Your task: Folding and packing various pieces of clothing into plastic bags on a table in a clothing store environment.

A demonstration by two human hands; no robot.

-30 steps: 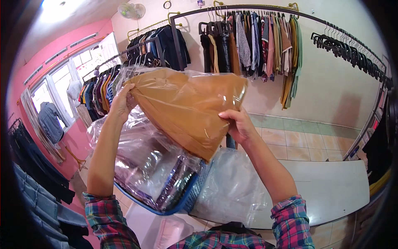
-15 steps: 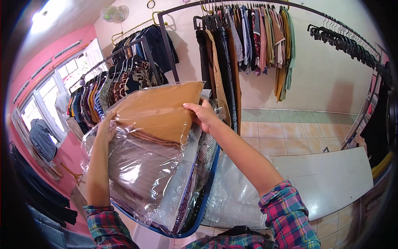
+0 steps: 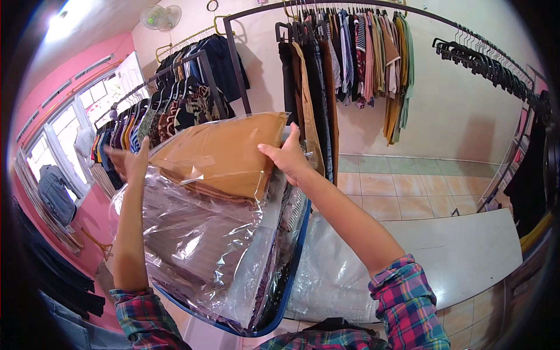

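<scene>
A mustard-brown folded garment in a clear plastic bag [image 3: 219, 153] lies on top of a stack, toward its far end. Nearer me on the stack is a grey-brown garment in clear plastic [image 3: 192, 227], its film wrinkled and shiny. The blue-rimmed bin [image 3: 300, 256] holds the whole pile, with more bagged clothes showing along its right side. My left hand [image 3: 133, 162] is off the left edge of the mustard bag, fingers spread and a little blurred. At the bag's right edge is my right hand [image 3: 290, 157], thumb and forefinger apart, thumb tip against the plastic.
A white tabletop [image 3: 449, 256] extends right of the bin, with clear plastic bags [image 3: 329, 274] on its near left part. Clothes racks [image 3: 361, 55] stand ahead and to the left. Black hangers [image 3: 484, 64] hang on the rail at right.
My left hand has let go of the mustard bag's left edge and moved outward, left and up. My right hand's fingers have straightened upward beside the bag. The bag has barely moved.
</scene>
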